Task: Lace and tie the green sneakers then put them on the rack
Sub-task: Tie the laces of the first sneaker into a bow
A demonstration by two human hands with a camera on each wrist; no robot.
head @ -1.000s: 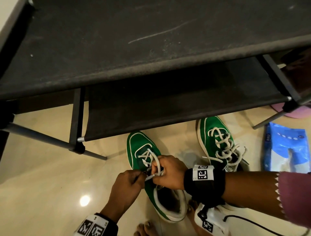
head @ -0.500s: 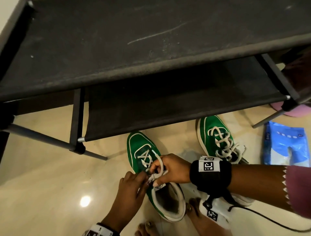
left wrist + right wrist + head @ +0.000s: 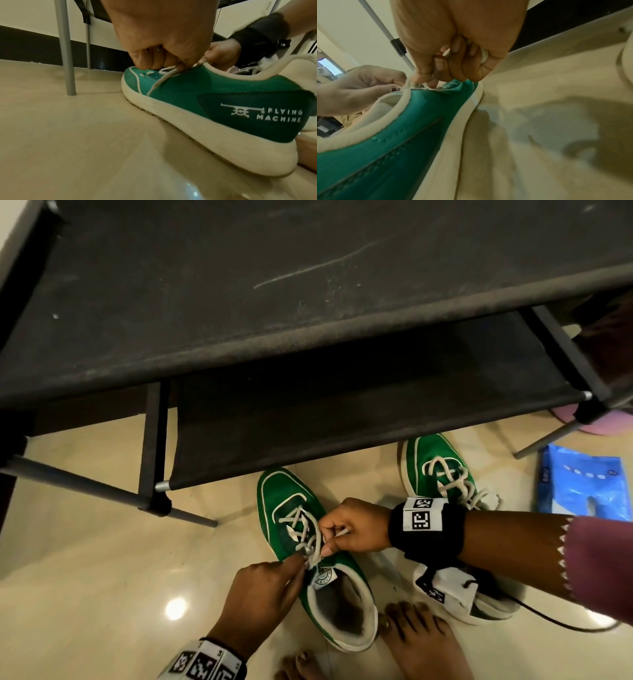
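Glossy floor point(image 3: 85, 559); both hands pinch flat lace point(image 3: 317, 546)

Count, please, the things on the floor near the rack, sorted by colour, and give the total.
Green: 2, the sneaker being laced and the other sneaker
Blue: 1, a plastic packet
Pink: 1, a round thing behind the rack's leg, partly hidden
Total: 4
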